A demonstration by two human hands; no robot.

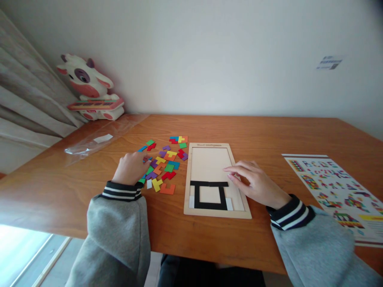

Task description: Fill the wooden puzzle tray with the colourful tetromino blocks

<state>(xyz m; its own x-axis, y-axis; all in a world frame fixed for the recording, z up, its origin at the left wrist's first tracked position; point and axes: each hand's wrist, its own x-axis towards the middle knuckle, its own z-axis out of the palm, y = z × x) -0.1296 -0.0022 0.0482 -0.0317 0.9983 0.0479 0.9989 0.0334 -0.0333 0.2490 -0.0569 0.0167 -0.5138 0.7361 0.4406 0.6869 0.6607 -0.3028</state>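
Observation:
My left hand reaches over the left side of a spread of colourful flat wooden puzzle pieces. Its fingers are bent together down at the pieces; small bits of blue and red show at the fingertips, but what they pinch is hidden. On the right, my right hand hovers over the right edge of a light wooden puzzle board, thumb and fingers apart with nothing between them. Black pieces in the board's lower half form a frame shape under a long bar. White pieces sit at both lower sides of it.
A printed pattern sheet lies at the right of the wooden table. At the back left stands a toy cow with a keyboard, and a clear plastic bag lies before it. A curtain hangs at the far left.

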